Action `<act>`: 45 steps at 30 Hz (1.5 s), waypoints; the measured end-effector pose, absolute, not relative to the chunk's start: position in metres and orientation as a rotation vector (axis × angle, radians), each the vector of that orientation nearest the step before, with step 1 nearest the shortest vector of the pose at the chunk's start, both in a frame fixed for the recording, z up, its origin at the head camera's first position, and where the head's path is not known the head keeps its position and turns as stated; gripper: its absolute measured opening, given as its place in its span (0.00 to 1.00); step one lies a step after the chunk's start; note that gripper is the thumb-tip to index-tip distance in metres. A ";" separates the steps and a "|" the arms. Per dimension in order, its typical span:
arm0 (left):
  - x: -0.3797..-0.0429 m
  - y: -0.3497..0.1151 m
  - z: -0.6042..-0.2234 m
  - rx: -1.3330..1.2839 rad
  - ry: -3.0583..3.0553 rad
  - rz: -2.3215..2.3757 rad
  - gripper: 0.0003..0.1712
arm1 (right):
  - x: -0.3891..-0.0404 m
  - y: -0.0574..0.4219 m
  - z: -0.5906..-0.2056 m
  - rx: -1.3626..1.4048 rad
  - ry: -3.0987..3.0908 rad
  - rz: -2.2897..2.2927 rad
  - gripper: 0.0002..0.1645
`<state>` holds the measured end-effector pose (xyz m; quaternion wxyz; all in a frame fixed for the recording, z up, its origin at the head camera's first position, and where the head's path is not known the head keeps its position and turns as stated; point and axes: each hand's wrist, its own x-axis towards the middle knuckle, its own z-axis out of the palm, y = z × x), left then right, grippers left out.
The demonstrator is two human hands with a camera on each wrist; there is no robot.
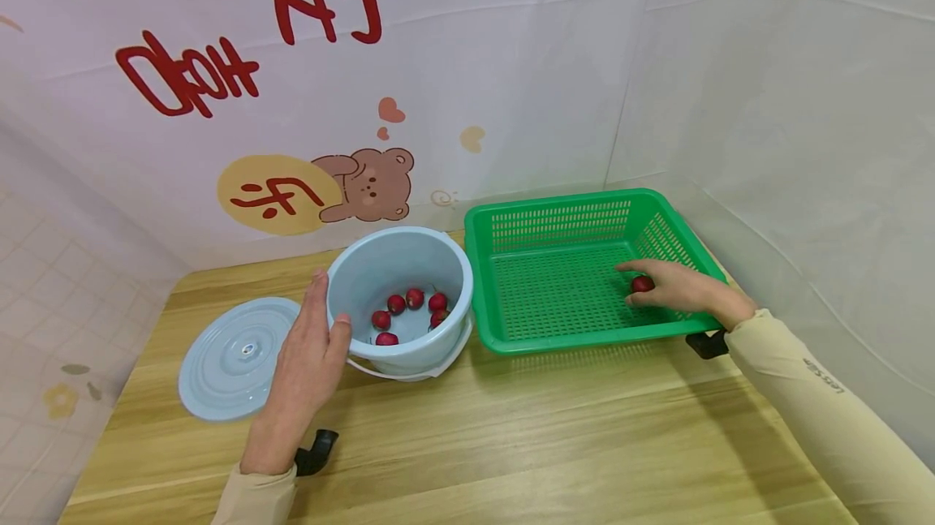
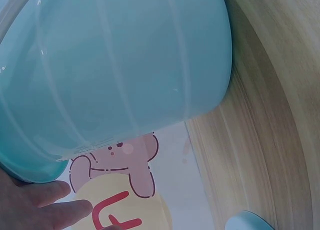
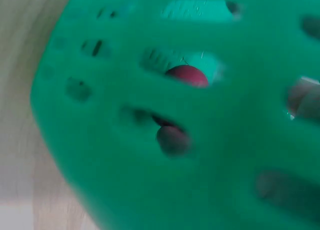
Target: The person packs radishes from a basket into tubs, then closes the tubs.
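In the head view my left hand [image 1: 310, 363] stands at the left side of a light blue bucket [image 1: 400, 243], fingers straight and right at its rim. The left wrist view shows its fingers [image 2: 60, 212] beside the bucket's lip. Several small red radishes [image 1: 415, 299] lie in the bottom of the bucket. My right hand [image 1: 682, 288] reaches over the right wall of a green plastic basket [image 1: 577, 338]. Its thumb and forefinger are spread around one red radish [image 1: 643, 284] near that wall. In the right wrist view the radish [image 3: 187, 75] shows through a slot in the basket.
A light blue lid [image 1: 237, 359] lies on the wooden table [image 1: 467, 444] to the left of the bucket. The bucket's handle [image 1: 424, 376] hangs down in front. Bucket and basket stand side by side, close to the printed white backdrop [image 1: 511, 103].
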<state>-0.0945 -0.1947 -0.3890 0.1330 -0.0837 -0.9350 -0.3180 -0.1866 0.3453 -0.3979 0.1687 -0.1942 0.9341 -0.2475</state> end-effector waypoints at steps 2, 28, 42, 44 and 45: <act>-0.094 -0.195 -0.389 -0.246 -2.708 -0.921 0.39 | -0.187 0.346 -0.398 -0.551 2.660 -0.727 0.38; -0.095 -0.194 -0.390 -0.236 -2.713 -0.908 0.38 | -0.185 0.347 -0.399 -0.542 2.610 -0.682 0.30; -0.094 -0.194 -0.390 -0.234 -2.715 -0.916 0.39 | -0.183 0.346 -0.395 -0.610 2.698 -0.661 0.20; -0.094 -0.194 -0.390 -0.236 -2.714 -0.914 0.39 | -0.182 0.347 -0.394 -0.588 2.727 -0.684 0.20; -0.095 -0.194 -0.390 -0.237 -2.713 -0.916 0.38 | -0.181 0.348 -0.392 -0.575 2.738 -0.700 0.20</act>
